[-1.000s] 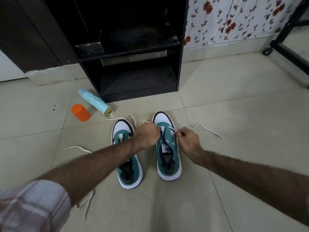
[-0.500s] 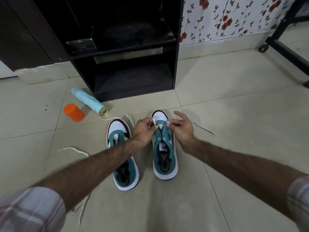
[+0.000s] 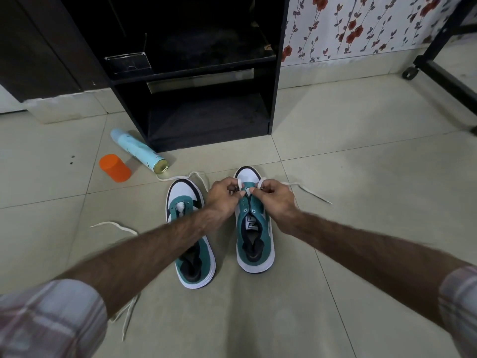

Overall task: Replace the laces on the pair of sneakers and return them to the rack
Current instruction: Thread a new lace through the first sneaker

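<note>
At centre frame, my left hand [image 3: 222, 196] and right hand [image 3: 275, 199] have come together since a moment ago, each pinching the white flat lace [image 3: 313, 192] at the lowest eyelets of the right teal-and-white sneaker [image 3: 254, 233]; I judge the threading is only starting.

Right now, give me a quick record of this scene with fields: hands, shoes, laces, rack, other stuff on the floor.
hands: left hand and right hand each pinch the white flat lace at the toe end of the right teal-and-white sneaker
shoes: left teal-and-white sneaker beside it, unlaced
laces: loose white lace on the tiled floor
rack: black wooden rack, bottom shelf holds no shoes
other: light blue spray can lying down; orange plastic cap
</note>
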